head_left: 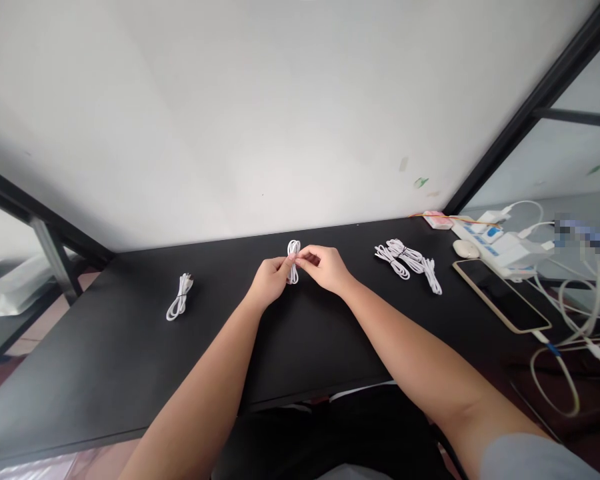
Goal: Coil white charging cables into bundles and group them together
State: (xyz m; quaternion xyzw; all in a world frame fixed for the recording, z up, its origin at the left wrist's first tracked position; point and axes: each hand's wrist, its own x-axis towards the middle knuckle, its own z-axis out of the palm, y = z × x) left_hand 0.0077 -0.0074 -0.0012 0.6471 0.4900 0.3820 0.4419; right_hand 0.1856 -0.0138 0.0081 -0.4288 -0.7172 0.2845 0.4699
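Near the back middle of the black table, a coiled white cable (293, 247) is held upright in the view, its loops showing above and below my fingers. My left hand (274, 277) grips the coil's middle between thumb and fingers. From the other side my right hand (325, 265) is closed in a pinch at the same spot; what its fingertips hold is too small to make out. Off to the left lies another coiled cable (179, 300) with a dark tie round it. Several more white cable bundles (405, 257) lie together on the right.
A phone (500, 293) on a charging lead lies at the right, beside a white power strip (495, 243) full of plugs and tangled cords. A white rounded case (465, 249) and a pink box (437, 220) sit near it. The white wall (260, 133) rises behind the table.
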